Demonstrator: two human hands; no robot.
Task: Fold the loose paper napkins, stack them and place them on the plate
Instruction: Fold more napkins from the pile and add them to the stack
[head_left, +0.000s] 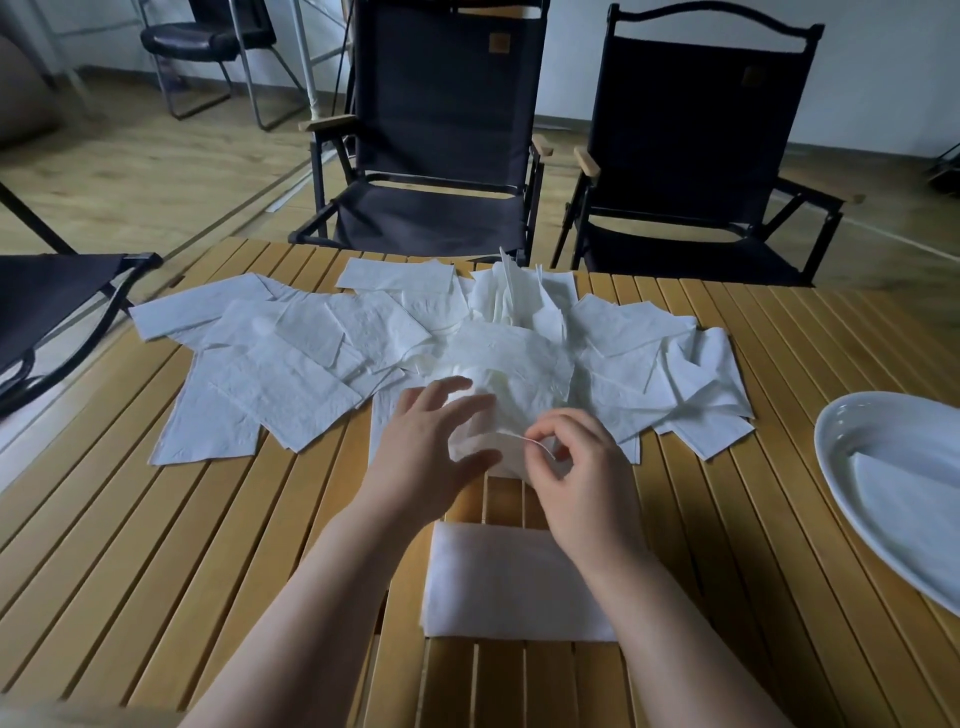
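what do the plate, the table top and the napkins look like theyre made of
Plate: probably glazed white ceramic, though melamine is possible; its rim is smooth and glossy with soft reflections.
Table top: looks like yellowish wood or bamboo slats, matte, with gaps between them.
Loose napkins: thin white paper tissue with an embossed, slightly crinkled surface.

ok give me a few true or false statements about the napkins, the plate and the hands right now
1. Both hands, left hand and right hand, are on one napkin. True.
2. The plate is empty. False: a napkin already lies in it.
3. A folded stack lies on the table near the person, under the wrists. True.
4. The plate is on the person's left. False: it sits at the right edge.
5. The loose napkins are all folded. False: many lie spread and overlapping.
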